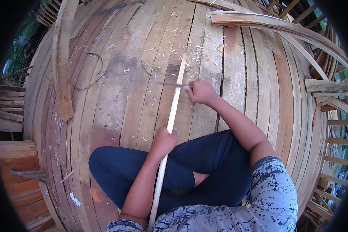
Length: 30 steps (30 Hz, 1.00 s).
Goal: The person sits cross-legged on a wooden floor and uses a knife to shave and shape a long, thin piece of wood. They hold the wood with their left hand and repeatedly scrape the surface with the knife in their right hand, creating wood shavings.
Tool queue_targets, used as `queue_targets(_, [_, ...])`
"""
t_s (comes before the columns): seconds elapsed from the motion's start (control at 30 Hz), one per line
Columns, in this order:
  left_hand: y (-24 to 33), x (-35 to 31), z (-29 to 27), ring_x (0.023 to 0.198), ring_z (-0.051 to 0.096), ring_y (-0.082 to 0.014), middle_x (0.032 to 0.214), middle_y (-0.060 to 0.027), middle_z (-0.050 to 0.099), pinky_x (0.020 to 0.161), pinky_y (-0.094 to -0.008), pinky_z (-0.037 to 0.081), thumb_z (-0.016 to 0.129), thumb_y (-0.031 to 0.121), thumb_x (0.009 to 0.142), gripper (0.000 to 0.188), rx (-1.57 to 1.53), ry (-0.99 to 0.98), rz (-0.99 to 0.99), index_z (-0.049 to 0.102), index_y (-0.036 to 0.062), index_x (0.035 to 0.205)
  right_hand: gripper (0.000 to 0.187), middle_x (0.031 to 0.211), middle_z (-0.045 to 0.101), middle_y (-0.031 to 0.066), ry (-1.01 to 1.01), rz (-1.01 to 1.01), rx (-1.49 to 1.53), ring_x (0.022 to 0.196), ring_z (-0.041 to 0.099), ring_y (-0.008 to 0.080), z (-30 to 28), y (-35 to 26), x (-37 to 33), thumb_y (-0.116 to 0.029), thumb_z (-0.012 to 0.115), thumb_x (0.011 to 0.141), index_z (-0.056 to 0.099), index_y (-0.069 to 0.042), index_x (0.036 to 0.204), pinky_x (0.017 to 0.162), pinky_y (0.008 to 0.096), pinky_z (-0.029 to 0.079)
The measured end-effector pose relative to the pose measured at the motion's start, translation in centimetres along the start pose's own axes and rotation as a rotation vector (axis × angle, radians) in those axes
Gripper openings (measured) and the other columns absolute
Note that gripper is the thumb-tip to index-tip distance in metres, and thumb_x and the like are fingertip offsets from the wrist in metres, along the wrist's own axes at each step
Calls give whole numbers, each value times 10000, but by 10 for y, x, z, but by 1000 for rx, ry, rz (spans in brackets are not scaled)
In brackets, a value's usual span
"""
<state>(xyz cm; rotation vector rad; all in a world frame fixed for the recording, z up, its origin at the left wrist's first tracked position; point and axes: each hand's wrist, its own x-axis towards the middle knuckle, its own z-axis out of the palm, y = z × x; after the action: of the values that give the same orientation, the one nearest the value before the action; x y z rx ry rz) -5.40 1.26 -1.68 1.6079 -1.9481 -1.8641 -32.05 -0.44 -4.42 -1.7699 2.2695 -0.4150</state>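
Observation:
A long, thin, pale wooden stick (174, 103) slants from beside my body up over my crossed legs to the plank floor. My left hand (165, 140) is closed around its middle, above my lap. Farther up, my right hand (200, 92) grips the handle of a knife (169, 84). The blade lies across the stick near its far end and points left; it looks slightly blurred. Most of the knife's handle is hidden inside my right fist.
Wood shavings (199, 50) litter the plank floor (143, 89). A long board (62, 58) lies at the left and a thick curved plank (259, 21) at the far right. A thin strip loop (100, 73) sits left of centre. A bristle bundle (29, 174) is at the near left.

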Motion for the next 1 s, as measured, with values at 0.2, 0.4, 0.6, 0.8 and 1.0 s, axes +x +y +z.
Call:
queue_targets(0.2, [2,3,-5,556,613,-252,616,-147,589,564,-437,459,561,231,993,347,-6,22,-44,615,-59,811,525,637,651,191,-150,-310,-13,678,682,410,-1,-10,-15,-491,555,969,688,-58,703,636,525,536])
queue_targets(0.4, [-1,2,-2,566,621,-260,622,-155,600,573,-438,464,561,233,990,345,-9,2,-29,621,-63,822,475,631,636,203,2,-89,-69,656,669,416,2,11,-1,-461,568,958,691,-64,726,615,522,522])
queue_targets(0.6, [7,4,0,555,615,-259,610,-149,601,565,-437,464,564,238,993,363,13,21,7,627,-69,810,506,612,636,183,58,-83,-28,632,668,406,5,20,6,-491,553,957,694,-60,732,603,507,526])
queue_targets(0.8, [-8,2,-5,508,589,-222,605,-122,598,507,-412,453,586,258,994,378,-29,7,-53,619,-48,773,510,611,642,175,-44,-292,-126,636,676,402,5,13,-23,-481,531,984,693,-66,737,624,498,541])
queue_targets(1.0, [11,-12,-2,486,537,-158,619,-58,553,472,-354,437,590,269,1013,342,-67,-50,-66,593,-38,861,403,838,703,245,245,480,-25,818,703,445,5,82,1,-400,527,993,598,-4,1021,743,547,544])
